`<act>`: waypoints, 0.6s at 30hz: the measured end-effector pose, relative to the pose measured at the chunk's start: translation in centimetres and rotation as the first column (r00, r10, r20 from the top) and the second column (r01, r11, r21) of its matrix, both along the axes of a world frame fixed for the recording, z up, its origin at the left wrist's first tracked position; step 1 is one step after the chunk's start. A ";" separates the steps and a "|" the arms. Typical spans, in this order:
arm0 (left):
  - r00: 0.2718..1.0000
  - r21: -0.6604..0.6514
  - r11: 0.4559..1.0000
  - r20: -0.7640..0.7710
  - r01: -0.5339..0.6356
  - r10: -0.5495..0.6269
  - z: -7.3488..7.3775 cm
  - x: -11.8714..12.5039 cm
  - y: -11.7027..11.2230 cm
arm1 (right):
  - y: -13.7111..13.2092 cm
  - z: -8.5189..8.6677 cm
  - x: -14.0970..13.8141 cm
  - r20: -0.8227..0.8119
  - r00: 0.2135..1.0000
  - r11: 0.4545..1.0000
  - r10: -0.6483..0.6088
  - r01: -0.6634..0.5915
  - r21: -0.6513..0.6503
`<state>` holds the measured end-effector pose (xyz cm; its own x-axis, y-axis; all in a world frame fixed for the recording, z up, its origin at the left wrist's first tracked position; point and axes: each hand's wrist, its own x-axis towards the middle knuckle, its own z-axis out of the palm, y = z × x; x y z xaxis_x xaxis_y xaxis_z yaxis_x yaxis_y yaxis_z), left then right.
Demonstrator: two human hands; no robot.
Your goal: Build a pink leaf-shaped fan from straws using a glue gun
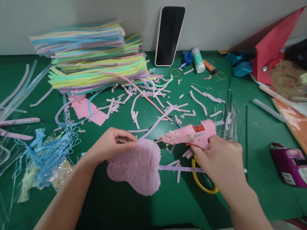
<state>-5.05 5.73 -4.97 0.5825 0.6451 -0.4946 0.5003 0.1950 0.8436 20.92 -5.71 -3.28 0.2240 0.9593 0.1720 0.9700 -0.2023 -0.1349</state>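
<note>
My left hand [111, 143] pinches the end of a long lilac pipe cleaner [157, 122] against the top edge of a pink heart-shaped piece [137, 165] made of pipe cleaners, which lies on the green table [120, 211]. My right hand [218, 159] grips a pink glue gun [191, 134], its nozzle pointing left at the heart's upper right edge. A lilac stem [180, 168] runs from the heart toward my right hand. Yellow-handled scissors [200, 183] lie partly under that hand.
A tall stack of pastel pipe cleaners [94, 59] stands at the back, with cut scraps [151, 96] strewn in front. A phone [170, 35] leans on the wall. A purple power strip [294, 167] sits right, blue tassels [49, 152] left, red paper [275, 45] far right.
</note>
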 end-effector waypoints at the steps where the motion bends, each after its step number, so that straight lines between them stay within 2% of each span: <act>1: 1.000 0.000 1.000 0.000 0.000 0.000 0.1 0.0 0.0 | 0.0 0.0 0.0 -0.001 1.000 1.000 -0.003 0.003 0.003; 9: 1.000 -0.010 1.000 0.014 0.000 0.000 0.2 0.0 -0.1 | 0.5 0.3 -0.8 0.011 1.000 1.000 0.001 -0.001 0.013; 15: 1.000 -0.022 1.000 0.021 -0.003 0.003 0.3 0.1 -0.1 | 1.2 0.7 -1.7 0.005 0.997 0.997 -0.077 0.077 0.015; 18: 1.000 -0.033 0.999 0.025 -0.003 0.004 0.4 0.1 -0.1 | 1.3 0.6 -1.9 0.004 0.998 0.998 -0.059 0.058 0.031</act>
<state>-4.91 5.65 -4.58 0.5927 0.6306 -0.5010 0.4786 0.2245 0.8488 19.01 -4.37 -2.65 0.2786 0.9389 0.2020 0.9573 -0.2545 -0.1374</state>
